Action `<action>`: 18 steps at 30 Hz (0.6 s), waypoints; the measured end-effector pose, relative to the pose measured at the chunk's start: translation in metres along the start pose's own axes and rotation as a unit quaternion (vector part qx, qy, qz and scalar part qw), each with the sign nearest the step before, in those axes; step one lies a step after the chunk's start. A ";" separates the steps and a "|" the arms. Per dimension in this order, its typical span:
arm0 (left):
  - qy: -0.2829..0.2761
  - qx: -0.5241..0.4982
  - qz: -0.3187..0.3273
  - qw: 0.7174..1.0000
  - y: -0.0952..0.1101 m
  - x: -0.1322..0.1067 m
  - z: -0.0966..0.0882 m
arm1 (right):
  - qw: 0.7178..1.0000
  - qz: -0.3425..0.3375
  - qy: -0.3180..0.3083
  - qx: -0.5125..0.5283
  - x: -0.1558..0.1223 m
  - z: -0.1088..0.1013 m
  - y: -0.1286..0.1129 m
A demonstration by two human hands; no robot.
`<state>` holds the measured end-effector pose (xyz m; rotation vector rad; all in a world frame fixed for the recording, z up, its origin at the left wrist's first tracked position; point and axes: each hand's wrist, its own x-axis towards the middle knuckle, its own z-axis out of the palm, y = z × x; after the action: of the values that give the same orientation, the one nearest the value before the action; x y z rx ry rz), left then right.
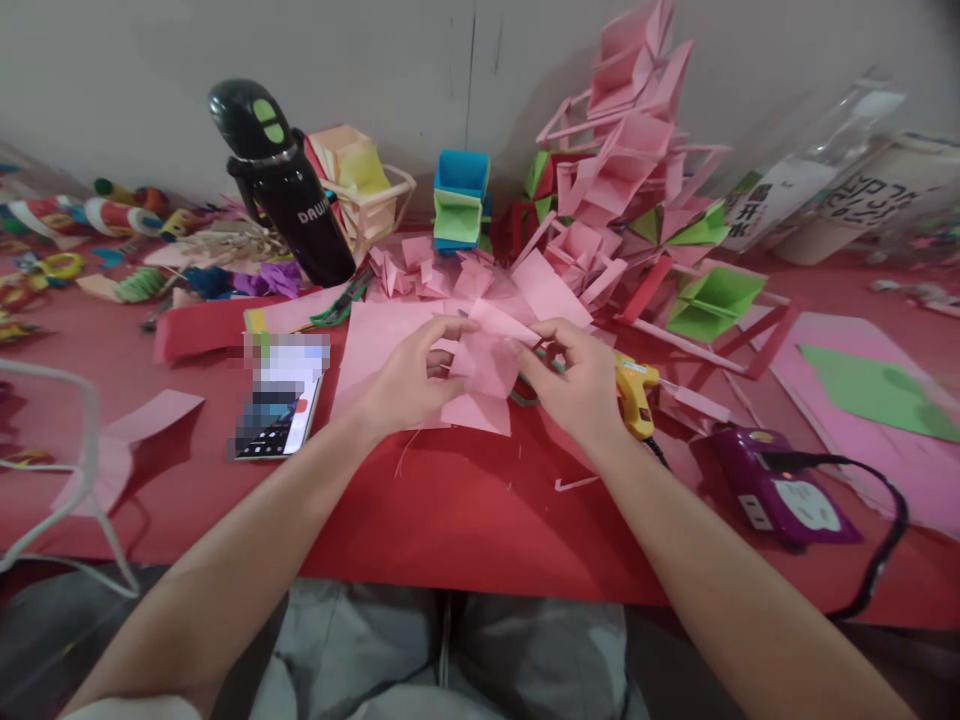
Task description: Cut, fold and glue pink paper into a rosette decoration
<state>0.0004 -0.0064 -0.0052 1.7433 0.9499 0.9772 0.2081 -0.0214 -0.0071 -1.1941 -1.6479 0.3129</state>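
Between my two hands is a piece of pink paper (487, 360), folded or curled along its upper edge. My left hand (420, 370) pinches its left side between thumb and fingers. At the right side, my right hand (566, 370) grips the paper's edge with thumb and forefinger. Flat pink sheets (375, 340) lie on the table under the hands. Green scissor handles (526, 390) peek out partly hidden beneath the paper and right hand. Just right of that hand rests a yellow glue gun (636, 393).
A phone (281, 395) and a black bottle (289, 190) stand left. Folded pink paper shapes (622, 150) pile up against the wall at the back. A purple power strip (784, 490) with a black cord lies right. A white wire frame (86, 440) is at far left.
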 end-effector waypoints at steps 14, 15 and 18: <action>0.057 -0.031 -0.002 0.998 -0.001 0.002 0.006 | 0.999 -0.008 -0.038 0.007 0.001 -0.001 -0.007; 0.061 -0.032 -0.005 0.998 0.000 0.003 0.006 | 0.999 -0.002 -0.036 0.008 0.001 0.000 -0.006; 0.082 -0.028 -0.024 0.996 0.003 0.003 0.006 | 0.999 -0.001 -0.037 0.025 0.001 0.000 -0.003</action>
<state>0.0076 -0.0061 -0.0036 1.6053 1.0524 1.1191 0.2061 -0.0220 -0.0047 -1.1543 -1.6953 0.3987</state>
